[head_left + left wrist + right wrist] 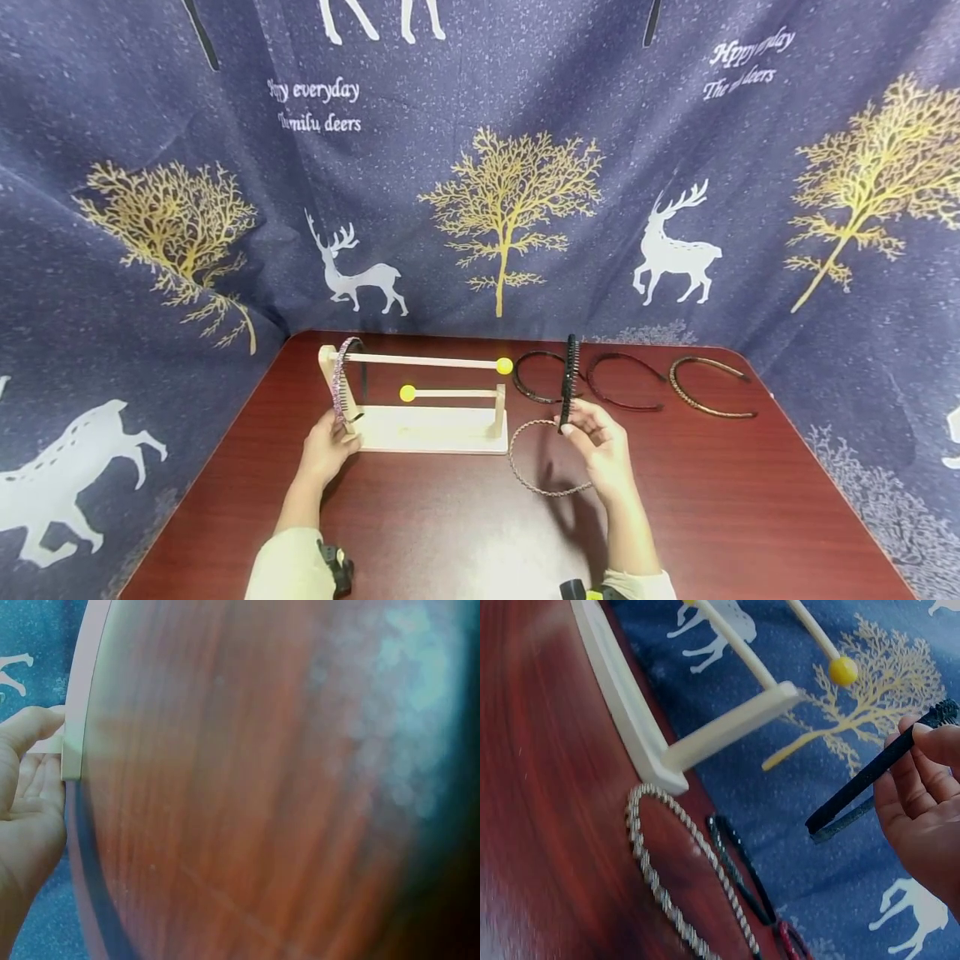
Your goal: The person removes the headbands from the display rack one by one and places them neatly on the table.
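Observation:
A pale wooden stand (435,446) with two horizontal rods tipped by yellow balls stands on the table. My left hand (326,450) grips its base at the left end, thumb and fingers on either side of the wood. A pink glittery headband (340,379) hangs on the upper rod near the left post. My right hand (606,454) pinches a black toothed headband (570,375) by its lower part, raised above the table to the right of the stand. Below it on the table lies a braided, beaded headband (651,874).
Along the back right of the table (420,517) lie a dark headband (525,387), a dark red headband (622,405) and a gold-brown headband (705,408). A blue curtain (465,250) printed with deer and trees hangs behind and beside the table.

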### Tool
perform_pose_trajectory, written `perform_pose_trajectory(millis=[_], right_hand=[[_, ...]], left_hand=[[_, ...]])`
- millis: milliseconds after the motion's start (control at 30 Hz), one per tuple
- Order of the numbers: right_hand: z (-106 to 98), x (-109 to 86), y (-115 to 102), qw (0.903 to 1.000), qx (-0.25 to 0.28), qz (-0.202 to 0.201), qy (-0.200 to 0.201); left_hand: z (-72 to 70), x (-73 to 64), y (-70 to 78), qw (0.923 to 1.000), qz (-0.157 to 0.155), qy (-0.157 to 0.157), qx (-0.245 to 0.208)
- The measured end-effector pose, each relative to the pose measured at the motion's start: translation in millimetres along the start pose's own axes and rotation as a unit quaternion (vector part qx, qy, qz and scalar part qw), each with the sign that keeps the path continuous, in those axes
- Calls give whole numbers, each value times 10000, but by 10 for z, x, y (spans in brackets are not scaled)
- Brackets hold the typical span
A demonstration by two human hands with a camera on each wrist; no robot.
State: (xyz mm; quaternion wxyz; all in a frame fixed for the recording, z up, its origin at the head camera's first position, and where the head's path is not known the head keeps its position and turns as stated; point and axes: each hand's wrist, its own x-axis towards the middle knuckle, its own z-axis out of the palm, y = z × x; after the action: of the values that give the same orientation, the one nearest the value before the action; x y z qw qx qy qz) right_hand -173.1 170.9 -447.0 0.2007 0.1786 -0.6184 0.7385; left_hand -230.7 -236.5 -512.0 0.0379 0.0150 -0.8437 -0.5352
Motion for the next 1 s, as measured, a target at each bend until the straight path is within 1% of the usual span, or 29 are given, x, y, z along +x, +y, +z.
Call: perform_pose_trajectory(millis=[100,267,400,533,667,800,1000], right_hand=[[-84,-43,-3,9999,-142,26,11],[-237,-119,-23,9984,-519,95,178],[-362,-173,-34,9959,-815,247,300],[-480,-226,-56,9931,-1063,404,298],[-587,-258,-91,9870,-1423,668,335],[-683,-252,-111,9790,-1823,865,286],[-836,-286,-129,9698,-2157,1116,209]], left_hand=[[-2,-6,11,10000,2,23,37],[3,-18,22,10000,35,66,67],[3,-25,27,10000,-3,28,51],[-2,-20,23,9999,-26,-4,98],[-7,-18,22,9998,-91,-30,182],[-8,-10,17,9998,-40,15,213],[-4,-3,3,9997,17,60,232]])
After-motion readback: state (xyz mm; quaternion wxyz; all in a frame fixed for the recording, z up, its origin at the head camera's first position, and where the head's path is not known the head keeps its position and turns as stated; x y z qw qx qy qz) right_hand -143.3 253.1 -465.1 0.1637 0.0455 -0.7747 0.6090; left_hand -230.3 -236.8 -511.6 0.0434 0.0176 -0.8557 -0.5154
